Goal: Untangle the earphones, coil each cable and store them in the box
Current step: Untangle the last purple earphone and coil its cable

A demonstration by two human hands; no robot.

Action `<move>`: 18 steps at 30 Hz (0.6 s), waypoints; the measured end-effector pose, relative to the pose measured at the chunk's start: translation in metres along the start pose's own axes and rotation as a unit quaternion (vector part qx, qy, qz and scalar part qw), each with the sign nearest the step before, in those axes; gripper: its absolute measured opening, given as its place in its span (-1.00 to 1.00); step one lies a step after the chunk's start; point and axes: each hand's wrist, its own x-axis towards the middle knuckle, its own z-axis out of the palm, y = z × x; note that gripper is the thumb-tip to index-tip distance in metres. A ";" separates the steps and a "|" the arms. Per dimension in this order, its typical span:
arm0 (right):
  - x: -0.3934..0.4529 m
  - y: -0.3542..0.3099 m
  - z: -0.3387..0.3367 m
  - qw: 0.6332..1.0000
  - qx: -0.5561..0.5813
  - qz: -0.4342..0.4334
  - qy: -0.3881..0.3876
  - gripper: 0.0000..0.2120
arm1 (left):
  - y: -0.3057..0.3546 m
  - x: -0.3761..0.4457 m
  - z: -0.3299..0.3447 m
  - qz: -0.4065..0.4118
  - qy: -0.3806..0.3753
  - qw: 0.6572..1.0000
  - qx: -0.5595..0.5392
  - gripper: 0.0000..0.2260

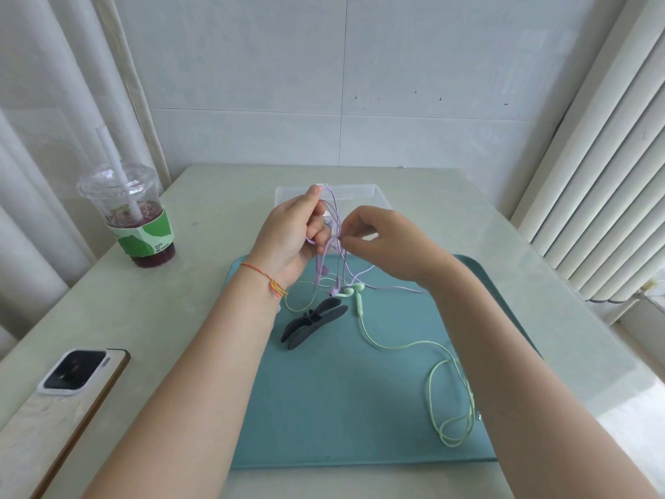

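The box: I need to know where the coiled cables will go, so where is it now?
In the head view the clear box sits on the table just beyond the teal mat, centre, behind the raised hands, with the drink cup to its left.

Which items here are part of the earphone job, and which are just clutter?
In the job:
- purple earphones, held by left hand, pinched by right hand
- green earphones, lying on the teal mat
- clear box, behind the hands
- dark cable winders, probably for coiling

Lying about:
- iced drink cup
- phone
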 end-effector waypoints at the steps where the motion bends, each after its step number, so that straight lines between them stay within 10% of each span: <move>1: -0.001 -0.001 -0.002 1.000 0.020 0.013 -0.010 -0.96 | 0.000 0.000 0.000 -0.003 -0.004 1.000 -0.008 -0.67; 7: -0.007 -0.001 -0.024 0.997 0.073 0.032 -0.004 -0.91 | -0.003 0.004 -0.007 -0.004 0.025 0.999 0.039 -0.69; 14: -0.002 0.045 -0.053 0.918 -0.315 0.196 0.141 -0.82 | -0.004 0.009 -0.015 0.016 0.096 0.986 0.135 -0.74; 18: -0.003 0.044 -0.053 0.923 -0.322 0.187 0.098 -0.80 | 0.002 -0.002 -0.010 0.008 -0.026 0.976 0.218 -0.72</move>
